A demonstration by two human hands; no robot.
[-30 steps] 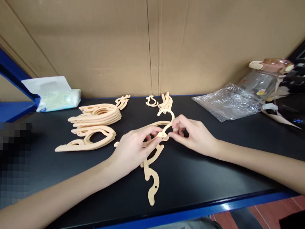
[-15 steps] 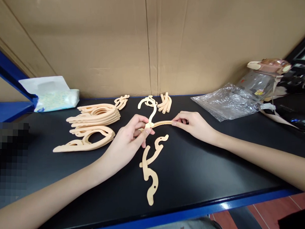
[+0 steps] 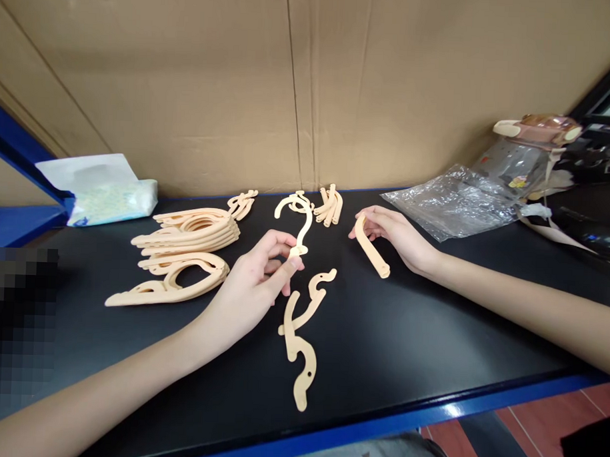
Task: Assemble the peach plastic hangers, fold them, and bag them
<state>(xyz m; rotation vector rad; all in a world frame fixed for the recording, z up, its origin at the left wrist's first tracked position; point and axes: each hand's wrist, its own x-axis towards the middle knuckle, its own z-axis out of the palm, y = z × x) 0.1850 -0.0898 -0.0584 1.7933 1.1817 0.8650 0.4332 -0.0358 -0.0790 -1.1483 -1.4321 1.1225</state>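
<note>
While two pale peach, flat, curved plastic hanger arms (image 3: 301, 348) lie loose near the front edge of the black counter (image 3: 431, 326), the left hand (image 3: 253, 287) pinches the stem of a peach plastic hook (image 3: 299, 221) between thumb and fingertips. The hook stands up over the middle of the counter. The right hand (image 3: 399, 237), to the right of the hook and apart from it, curls its fingers around one end of a short, bent peach plastic bar (image 3: 373, 254). Hook and bar are not joined. Farther left, a pile of folded peach plastic hangers (image 3: 189, 232) looks finished, so the work seems partly done. Along the back edge lie small heaps of spare peach hooks (image 3: 330, 204), which suggests several hangers are still to be made. A crumpled clear plastic bag (image 3: 450, 203) sits at the back right and a white tissue pack (image 3: 103, 188) at the back left corner.
</note>
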